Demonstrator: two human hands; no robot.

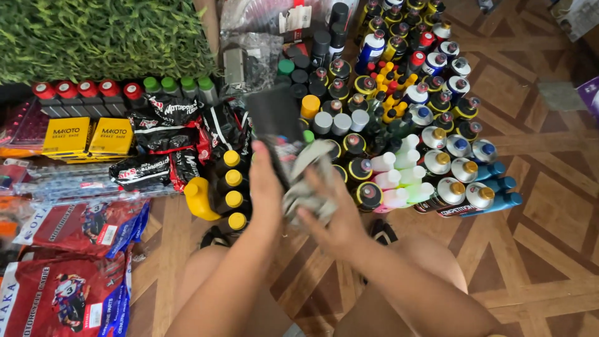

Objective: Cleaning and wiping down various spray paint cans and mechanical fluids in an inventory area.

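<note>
My left hand [265, 190] grips a black bottle [274, 122] by its lower part and holds it upright in front of me. My right hand [334, 212] presses a crumpled grey cloth [309, 181] against the bottle's lower side. Both forearms reach out over my bare knees [212, 268]. The bottle's base is hidden by my fingers and the cloth.
Several bottles and cans with coloured caps [405, 125] stand packed together on the patterned wood floor [549, 212]. Black bottles with yellow caps [232, 181] stand at left, beside black packets [165, 134], yellow boxes [87, 136] and red bags [68, 293]. Green artificial grass [100, 34] lies behind.
</note>
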